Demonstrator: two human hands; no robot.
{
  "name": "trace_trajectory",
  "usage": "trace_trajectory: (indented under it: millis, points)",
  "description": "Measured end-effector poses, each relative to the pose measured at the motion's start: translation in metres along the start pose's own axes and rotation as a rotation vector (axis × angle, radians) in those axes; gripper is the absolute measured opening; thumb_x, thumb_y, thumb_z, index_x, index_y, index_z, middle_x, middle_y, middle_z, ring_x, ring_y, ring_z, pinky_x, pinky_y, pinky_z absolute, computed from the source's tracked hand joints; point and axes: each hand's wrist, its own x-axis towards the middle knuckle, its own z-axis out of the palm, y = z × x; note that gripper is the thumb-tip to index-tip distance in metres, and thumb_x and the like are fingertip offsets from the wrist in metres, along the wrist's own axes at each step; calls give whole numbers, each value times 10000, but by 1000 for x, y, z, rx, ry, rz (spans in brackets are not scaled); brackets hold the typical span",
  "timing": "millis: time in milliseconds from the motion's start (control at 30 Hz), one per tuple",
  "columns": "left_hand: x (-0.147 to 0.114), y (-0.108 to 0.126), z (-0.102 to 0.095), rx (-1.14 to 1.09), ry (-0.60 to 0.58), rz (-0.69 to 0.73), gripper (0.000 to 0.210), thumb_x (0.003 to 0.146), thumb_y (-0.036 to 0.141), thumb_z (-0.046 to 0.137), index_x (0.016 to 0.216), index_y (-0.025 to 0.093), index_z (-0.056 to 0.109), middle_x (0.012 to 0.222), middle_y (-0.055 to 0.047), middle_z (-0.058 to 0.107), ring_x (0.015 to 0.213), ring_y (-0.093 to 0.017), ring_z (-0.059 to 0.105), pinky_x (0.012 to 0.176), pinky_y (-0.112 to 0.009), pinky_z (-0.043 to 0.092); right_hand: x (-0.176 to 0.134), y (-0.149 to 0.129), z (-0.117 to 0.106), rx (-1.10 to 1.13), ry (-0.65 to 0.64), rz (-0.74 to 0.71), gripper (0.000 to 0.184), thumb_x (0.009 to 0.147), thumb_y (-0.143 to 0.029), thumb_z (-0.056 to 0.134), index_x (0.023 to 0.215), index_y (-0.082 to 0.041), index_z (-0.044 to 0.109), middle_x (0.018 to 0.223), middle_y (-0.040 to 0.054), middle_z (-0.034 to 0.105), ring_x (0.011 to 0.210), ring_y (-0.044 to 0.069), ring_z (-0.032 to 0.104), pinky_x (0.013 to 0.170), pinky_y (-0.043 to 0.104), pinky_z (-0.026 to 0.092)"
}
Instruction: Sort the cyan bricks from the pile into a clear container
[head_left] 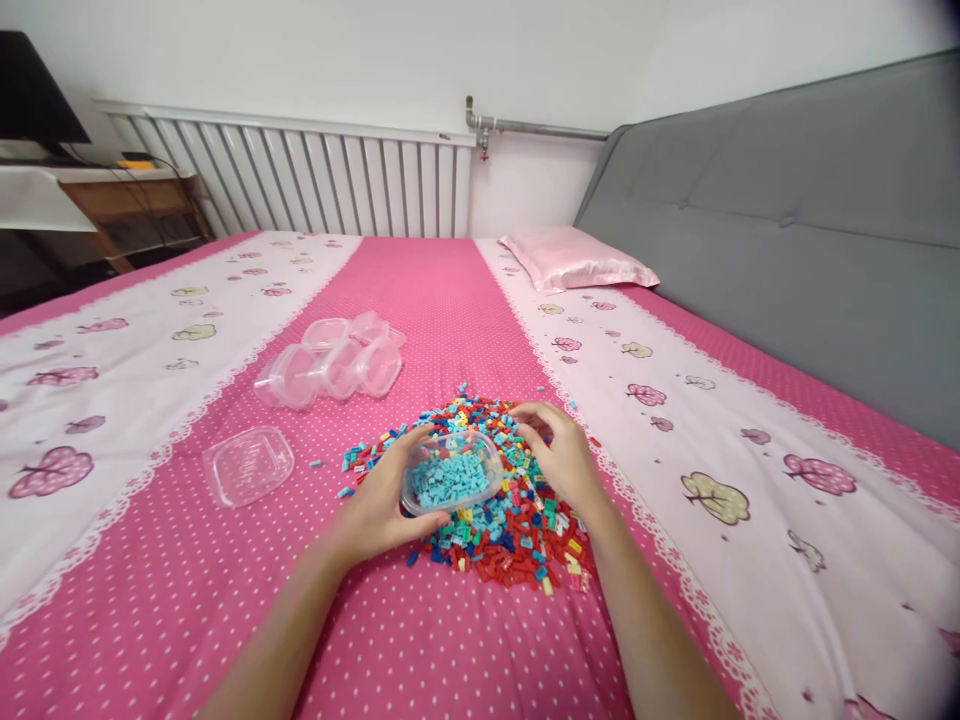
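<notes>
My left hand [386, 498] grips a clear plastic container [411, 500] by its left side, thumb at the near rim and fingers along the far side. Inside lie many light blue toy bricks [454, 480]. The container is held over a heap of small mixed toy bricks [517, 545] in red, blue, green, yellow and white. At the heap's right side, my right hand [559, 450] reaches down with curled fingers, thumb and forefinger tips close together among the bricks. Whatever is between those tips is too small to make out.
A clear lid [249, 467] lies left of the heap on the pink bedspread [420, 640]. Beyond it sits a group of clear plastic containers [330, 365]. A pink pillow [574, 260] rests by the grey headboard [780, 220]. A white radiator [315, 175] lines the wall.
</notes>
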Motion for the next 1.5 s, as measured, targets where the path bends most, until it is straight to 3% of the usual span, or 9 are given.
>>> trace_trajectory:
  millis: [133, 333, 433, 567, 733, 967, 1233, 1500]
  points:
    - [0, 4, 4, 42, -7, 17, 935, 809, 474, 755, 1526, 260, 194, 1494, -173, 440, 1309, -372, 515, 1081, -543, 431, -3, -24, 4, 104, -8, -52, 118, 895, -205, 619, 979, -231, 698, 966, 40, 740, 870, 191, 686, 820, 324, 531]
    - [4, 15, 12, 48, -21, 52, 975, 782, 530, 766, 1534, 277, 200, 1497, -169, 442, 1300, -383, 523, 1071, -554, 440, -15, -47, 18, -156, -219, -133, 248, 866, -83, 647, 1016, -271, 710, 985, 20, 747, 878, 190, 687, 837, 324, 513]
    - [4, 16, 14, 27, -38, 42, 985, 779, 540, 771, 1535, 281, 195, 1486, -172, 450, 1294, -383, 529, 1064, -562, 442, -20, -49, 23, -244, -231, -66, 264, 848, -59, 659, 1010, -266, 688, 1003, 20, 719, 796, 173, 686, 765, 298, 504]
    - [4, 16, 14, 24, -41, 43, 974, 781, 546, 766, 1529, 283, 201, 1497, -172, 437, 1312, -384, 515, 1076, -567, 431, -24, -52, 25, -332, -253, -16, 229, 836, -52, 668, 933, -260, 668, 882, 2, 722, 804, 200, 690, 715, 290, 467]
    - [4, 17, 14, 35, -47, 48, 973, 782, 555, 766, 1526, 267, 208, 1500, -171, 437, 1350, -390, 477, 1109, -560, 401, -24, -56, 33, -272, -358, -101, 240, 833, -46, 677, 945, -259, 679, 904, 2, 738, 814, 191, 685, 739, 287, 457]
    - [5, 18, 13, 54, -57, 85, 958, 792, 542, 768, 1519, 276, 203, 1499, -166, 427, 1363, -379, 459, 1121, -541, 391, -21, -50, 44, -285, -387, -52, 233, 808, -77, 720, 966, -249, 708, 843, 14, 740, 773, 198, 685, 739, 294, 475]
    - [4, 16, 14, 52, -51, 114, 965, 787, 570, 763, 1518, 273, 207, 1485, -164, 441, 1347, -371, 478, 1111, -527, 410, -21, -55, 38, -262, -400, -54, 182, 851, -64, 670, 897, -237, 703, 895, 16, 747, 874, 204, 687, 788, 305, 473]
    - [4, 16, 14, 40, -58, 97, 963, 789, 563, 764, 1522, 262, 216, 1501, -172, 437, 1365, -377, 468, 1122, -532, 402, -21, -56, 32, -245, -484, -190, 147, 891, -95, 655, 863, -230, 705, 926, 13, 724, 924, 188, 656, 857, 304, 466]
